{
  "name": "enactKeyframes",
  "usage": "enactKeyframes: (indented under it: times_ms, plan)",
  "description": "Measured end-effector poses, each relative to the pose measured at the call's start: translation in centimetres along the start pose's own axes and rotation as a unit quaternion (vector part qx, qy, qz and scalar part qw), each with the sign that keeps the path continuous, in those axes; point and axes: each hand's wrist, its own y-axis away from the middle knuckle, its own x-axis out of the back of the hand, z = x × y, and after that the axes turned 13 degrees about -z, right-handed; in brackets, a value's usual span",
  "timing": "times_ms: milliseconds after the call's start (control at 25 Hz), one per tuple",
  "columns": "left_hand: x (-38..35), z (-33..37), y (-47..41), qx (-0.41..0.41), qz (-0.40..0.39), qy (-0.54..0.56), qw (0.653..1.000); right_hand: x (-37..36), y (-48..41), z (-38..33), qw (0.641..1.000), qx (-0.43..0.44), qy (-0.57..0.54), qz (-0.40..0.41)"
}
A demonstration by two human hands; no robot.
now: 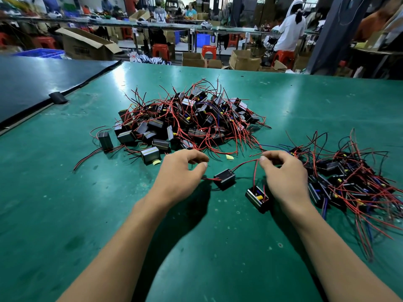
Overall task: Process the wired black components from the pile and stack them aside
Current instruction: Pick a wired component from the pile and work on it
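Surface: green counter (65,192), scuffed and glossy under overhead light. A dark sheet (39,83) covers its far left corner, with a black tab (57,98) at the sheet's edge.

Main pile (185,120): black box components tangled in red and black leads, at the centre of the counter beyond both hands. A few units lie loose at its left fringe, and a yellow scrap (229,157) lies at its near edge.

Second heap (349,182): the same components with red and blue leads, on the right side of the counter just beside the right hand.

Two single units between the hands: closed component (224,178) and open-faced component (257,198), both resting on the counter.

Left hand (183,175): fingers curled, thumb close to the forefinger; whether it holds anything cannot be told.

Right hand (283,175): thumb and fingers pinch a red wire (244,163) that runs to the closed component.

Room: workshop with long benches, cardboard boxes (87,44), red stools (161,51), a blue crate (41,53), and a seated person in white (290,31).
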Motion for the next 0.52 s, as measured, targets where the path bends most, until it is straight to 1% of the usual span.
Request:
enactKeyframes:
  times_ms: [40,80,120,160,200,240,280,360,440,520]
  plan:
    - [-0.1,-0.1,0.0,-0.001,-0.01,-0.008,1.0,0.1,0.1,-0.2,0.999,0.008,0.009,0.042]
    - [-0.3,-0.1,0.0,-0.003,-0.024,-0.014,1.0,0.2,0.3,-0.5,0.996,0.046,0.012,0.077]
    - [-0.5,0.0,-0.1,-0.006,-0.04,-0.024,0.999,0.1,0.7,-1.0,0.989,0.111,0.012,0.097]
    - [-0.7,0.1,-0.1,-0.012,-0.057,-0.033,0.998,-0.2,1.1,-1.7,0.979,0.179,0.021,0.094]
    - [-1.0,0.3,-0.1,-0.019,-0.076,-0.036,0.996,-0.7,1.7,-2.2,0.969,0.237,0.041,0.065]
    - [-1.2,0.5,-0.1,-0.023,-0.096,-0.028,0.995,-1.3,2.3,-2.4,0.96,0.269,0.069,0.018]
    - [-1.5,0.6,-0.2,-0.022,-0.113,-0.008,0.993,-2.1,2.8,-2.5,0.957,0.269,0.106,-0.037]
    - [-1.5,0.5,-0.3,-0.005,-0.113,0.036,0.993,-3.2,3.5,-2.4,0.95,0.214,0.198,-0.114]
    - [-1.2,0.1,-0.5,0.025,-0.083,0.068,0.994,-3.3,3.6,-2.0,0.933,0.18,0.271,-0.154]
    - [-0.8,-0.2,-0.5,0.047,-0.053,0.092,0.993,-3.0,3.6,-1.9,0.922,0.192,0.291,-0.17]
